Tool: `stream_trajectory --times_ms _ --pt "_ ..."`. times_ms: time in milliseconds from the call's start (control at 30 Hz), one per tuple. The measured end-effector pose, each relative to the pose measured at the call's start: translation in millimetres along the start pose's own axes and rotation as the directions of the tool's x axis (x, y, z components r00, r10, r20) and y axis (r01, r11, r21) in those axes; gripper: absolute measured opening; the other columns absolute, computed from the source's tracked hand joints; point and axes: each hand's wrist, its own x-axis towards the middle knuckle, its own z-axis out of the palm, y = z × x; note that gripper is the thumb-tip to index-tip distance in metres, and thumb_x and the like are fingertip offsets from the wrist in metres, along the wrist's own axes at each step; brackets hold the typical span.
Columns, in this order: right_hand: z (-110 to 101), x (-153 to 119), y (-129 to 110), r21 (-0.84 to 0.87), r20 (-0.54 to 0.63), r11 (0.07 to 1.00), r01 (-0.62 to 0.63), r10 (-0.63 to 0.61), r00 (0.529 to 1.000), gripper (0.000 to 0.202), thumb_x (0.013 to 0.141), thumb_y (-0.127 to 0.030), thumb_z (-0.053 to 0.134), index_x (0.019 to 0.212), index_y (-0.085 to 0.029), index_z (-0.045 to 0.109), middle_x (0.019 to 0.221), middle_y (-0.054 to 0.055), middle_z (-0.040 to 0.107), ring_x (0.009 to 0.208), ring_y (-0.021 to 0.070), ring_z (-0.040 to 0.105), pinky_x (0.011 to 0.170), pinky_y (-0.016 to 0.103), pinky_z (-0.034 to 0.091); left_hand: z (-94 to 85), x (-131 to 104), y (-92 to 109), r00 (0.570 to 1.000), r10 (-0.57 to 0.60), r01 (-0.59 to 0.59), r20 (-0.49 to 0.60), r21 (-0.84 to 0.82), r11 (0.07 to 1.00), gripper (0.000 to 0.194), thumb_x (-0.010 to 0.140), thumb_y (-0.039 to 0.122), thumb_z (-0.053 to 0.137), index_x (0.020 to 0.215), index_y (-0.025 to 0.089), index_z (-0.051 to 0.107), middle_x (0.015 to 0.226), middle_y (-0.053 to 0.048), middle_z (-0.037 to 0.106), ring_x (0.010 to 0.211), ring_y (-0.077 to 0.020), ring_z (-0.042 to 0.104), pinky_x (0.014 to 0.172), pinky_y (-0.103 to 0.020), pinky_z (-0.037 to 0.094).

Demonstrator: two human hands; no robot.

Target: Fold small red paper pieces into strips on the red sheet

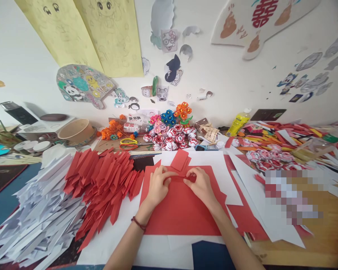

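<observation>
Both hands meet over a large red sheet of paper [183, 213] on the table. Between them lies a narrow folded red paper strip [177, 179]. My left hand [159, 184] pinches its left end, the index finger stretched along the top edge. My right hand [198, 184] grips the other end between thumb and fingertips. Just beyond the fingers sit small red paper rectangles [180, 160], partly overlapping. To the left is a heap of folded red paper strips [104, 183], beside a larger pile of folded white paper strips [45, 210].
White sheets [256, 202] and red paper lie to the right. Red-and-white paper flowers [171, 138] stand at the back, near orange-handled blooms [112, 129] and yellow scissors [128, 142]. A yellow bottle [239, 123] leans by the wall. A round tub [76, 131] is back left.
</observation>
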Motion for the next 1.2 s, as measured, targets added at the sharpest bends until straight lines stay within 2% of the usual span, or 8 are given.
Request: stream_trajectory --times_ms 133,233,467,767,933,1067,1133,1200 --pt "-0.7 -0.2 0.4 0.018 0.003 1.0 0.008 -0.008 1.0 0.012 0.069 -0.017 0.068 0.076 -0.023 0.06 0.086 0.003 0.061 0.084 0.023 0.058 0.078 0.037 0.047 -2.5 0.1 -2.1 0.985 0.117 -0.133 0.127 0.13 0.983 0.055 0.081 -0.002 0.041 0.102 0.036 0.074 0.099 -0.006 0.054 0.097 -0.0198 0.049 0.083 -0.035 0.037" --pt "-0.7 -0.6 0.3 0.009 0.0 1.0 0.014 -0.014 1.0 0.01 0.07 -0.018 0.067 0.075 -0.023 0.06 0.085 0.003 0.061 0.083 0.0231 0.057 0.078 0.037 0.046 -9.3 1.1 -5.5 0.979 0.13 -0.158 0.156 0.181 0.971 0.052 0.082 0.001 0.043 0.103 0.037 0.075 0.097 -0.006 0.054 0.096 -0.021 0.048 0.082 -0.036 0.036" --pt "-1.5 -0.7 -1.7 -0.002 0.01 1.0 -0.003 0.003 1.0 0.01 0.07 -0.016 0.066 0.074 -0.023 0.06 0.085 0.003 0.06 0.085 0.0234 0.056 0.079 0.038 0.045 -24.6 0.5 -18.2 0.984 0.129 -0.156 0.123 0.241 0.958 0.042 0.086 0.011 0.051 0.099 0.043 0.075 0.092 -0.005 0.058 0.091 -0.0213 0.05 0.078 -0.034 0.032" --pt "-2.4 -0.1 -3.2 0.027 0.014 1.0 -0.012 0.012 1.0 0.012 0.068 -0.013 0.066 0.072 -0.023 0.061 0.085 0.003 0.06 0.086 0.0232 0.057 0.08 0.038 0.047 -28.1 1.1 -25.7 0.988 0.113 -0.137 0.107 0.252 0.958 0.03 0.091 0.024 0.052 0.09 0.039 0.077 0.091 -0.005 0.062 0.09 -0.0204 0.052 0.076 -0.034 0.03" --pt "-1.6 0.1 -1.4 0.025 0.008 1.0 -0.009 0.009 1.0 0.013 0.068 -0.012 0.067 0.074 -0.022 0.062 0.086 0.003 0.061 0.086 0.0225 0.058 0.08 0.037 0.048 -25.6 -1.6 -24.3 0.98 0.196 -0.201 0.044 0.285 0.937 0.033 0.087 0.013 0.05 0.082 0.03 0.077 0.089 -0.005 0.062 0.084 -0.0183 0.054 0.074 -0.033 0.031" --pt "-0.9 0.7 -0.1 0.022 0.012 1.0 -0.013 0.013 1.0 0.011 0.069 -0.014 0.07 0.076 -0.021 0.063 0.087 0.003 0.061 0.084 0.0215 0.059 0.079 0.036 0.048 -18.3 -4.0 -15.7 0.948 0.3 -0.26 -0.107 0.285 0.923 0.034 0.087 0.011 0.046 0.103 0.025 0.073 0.097 -0.007 0.06 0.082 -0.018 0.052 0.072 -0.031 0.035" --pt "-1.1 0.8 0.5 0.018 0.015 1.0 -0.006 0.006 1.0 0.011 0.07 -0.015 0.07 0.076 -0.021 0.064 0.086 0.003 0.062 0.084 0.0213 0.059 0.079 0.036 0.048 -14.4 -4.0 -10.8 0.93 0.356 -0.317 -0.088 0.294 0.902 0.033 0.092 0.017 0.045 0.116 0.025 0.066 0.107 -0.008 0.059 0.091 -0.02 0.053 0.075 -0.033 0.037" --pt "-1.8 0.5 0.8 0.016 0.014 1.0 0.003 -0.003 1.0 0.011 0.07 -0.017 0.071 0.077 -0.02 0.064 0.086 0.003 0.062 0.083 0.0213 0.059 0.078 0.036 0.048 -11.2 -3.3 -7.8 0.914 0.405 -0.378 -0.021 0.317 0.87 0.03 0.095 0.023 0.045 0.117 0.025 0.065 0.112 -0.008 0.059 0.098 -0.0221 0.052 0.077 -0.034 0.037"
